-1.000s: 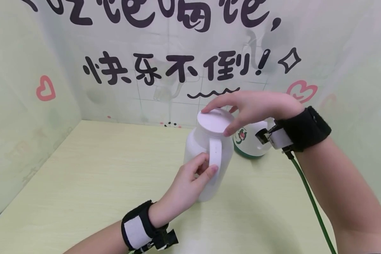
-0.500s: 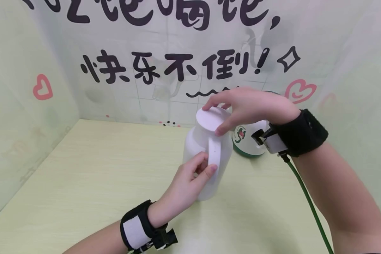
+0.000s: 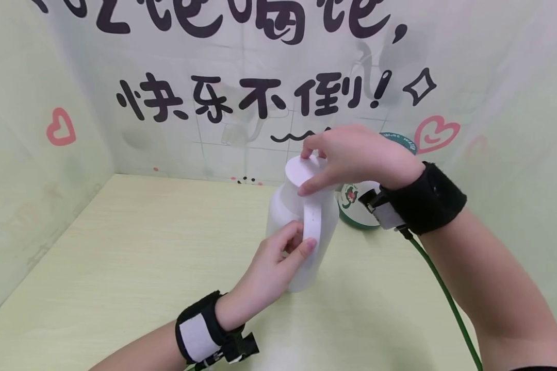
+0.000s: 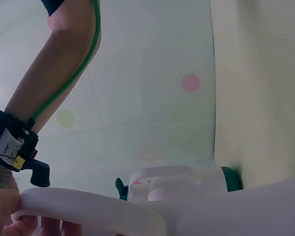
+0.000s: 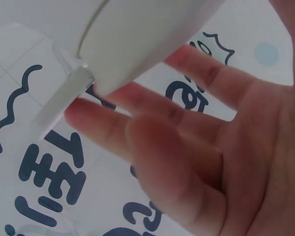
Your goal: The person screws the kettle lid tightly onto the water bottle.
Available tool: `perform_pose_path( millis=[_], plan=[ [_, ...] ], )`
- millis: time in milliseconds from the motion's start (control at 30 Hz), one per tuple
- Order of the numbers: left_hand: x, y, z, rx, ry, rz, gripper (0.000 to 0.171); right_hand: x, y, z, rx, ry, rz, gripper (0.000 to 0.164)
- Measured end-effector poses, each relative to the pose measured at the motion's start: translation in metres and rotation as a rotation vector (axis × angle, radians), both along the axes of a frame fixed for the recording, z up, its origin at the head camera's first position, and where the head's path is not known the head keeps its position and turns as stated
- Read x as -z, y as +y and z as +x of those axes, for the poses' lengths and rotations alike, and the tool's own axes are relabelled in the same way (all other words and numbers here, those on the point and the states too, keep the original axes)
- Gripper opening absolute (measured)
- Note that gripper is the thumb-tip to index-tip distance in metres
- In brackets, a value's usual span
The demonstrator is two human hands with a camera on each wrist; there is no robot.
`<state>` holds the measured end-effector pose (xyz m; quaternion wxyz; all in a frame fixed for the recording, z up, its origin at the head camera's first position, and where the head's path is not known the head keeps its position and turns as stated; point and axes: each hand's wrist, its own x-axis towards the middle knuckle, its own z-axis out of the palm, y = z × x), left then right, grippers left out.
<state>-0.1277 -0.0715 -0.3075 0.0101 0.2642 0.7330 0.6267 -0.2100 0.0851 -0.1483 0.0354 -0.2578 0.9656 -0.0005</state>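
A white jug (image 3: 283, 211) with a round flat lid (image 3: 296, 171) stands tilted over the table, slightly right of centre in the head view. My left hand (image 3: 271, 260) grips its handle (image 3: 312, 219), thumb on the near side and fingers curled behind. My right hand (image 3: 364, 154) spans the top and grips the lid, thumb at the near rim and fingertips at the far edge. In the left wrist view the jug's handle (image 4: 88, 204) crosses the bottom. The right wrist view shows the right hand's fingers (image 5: 182, 110) spread under the jug's white parts.
Behind the right hand stands a second white container (image 3: 359, 208) with a green base, a printed emblem and a green top (image 3: 401, 141) lettered in white. A printed curtain (image 3: 241, 67) backs the pale wooden table (image 3: 167, 242). A green cable (image 3: 445, 288) runs along the right forearm.
My right hand has turned and shifted left over the lid, its thumb sliding along the near rim. The left hand and jug have hardly moved.
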Motion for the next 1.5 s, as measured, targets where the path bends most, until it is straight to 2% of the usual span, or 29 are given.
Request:
perform_pose_path(
  millis=[167, 433, 933, 1133, 1233, 1333, 1400, 1500],
  plan=[
    [0.0, 0.0, 0.0, -0.002, 0.004, 0.002, 0.009, 0.003, -0.008, 0.006, 0.016, 0.115, 0.038, 0.052],
    [0.0, 0.001, 0.0, -0.002, 0.019, 0.004, 0.009, 0.003, -0.016, 0.013, 0.08, 0.172, 0.046, 0.053],
    [0.0, -0.002, 0.001, -0.007, 0.008, 0.005, 0.009, 0.005, -0.025, 0.015, 0.137, 0.191, 0.077, 0.059],
    [0.001, -0.001, 0.001, -0.012, 0.006, 0.001, 0.009, -0.005, -0.015, 0.016, 0.173, 0.137, 0.034, 0.062],
    [0.0, -0.001, 0.001, -0.013, -0.001, 0.003, 0.008, -0.013, -0.005, 0.01, 0.105, 0.053, -0.013, 0.064],
    [0.001, -0.001, 0.001, -0.011, 0.005, 0.0, 0.009, -0.019, 0.007, 0.001, -0.029, -0.065, -0.06, 0.076],
    [0.001, 0.0, 0.0, -0.011, 0.007, -0.002, 0.01, -0.02, 0.014, -0.003, -0.116, -0.135, -0.08, 0.079],
    [0.002, 0.0, 0.0, -0.01, 0.005, -0.001, 0.01, -0.018, 0.02, -0.007, -0.184, -0.188, -0.078, 0.083]
  ],
)
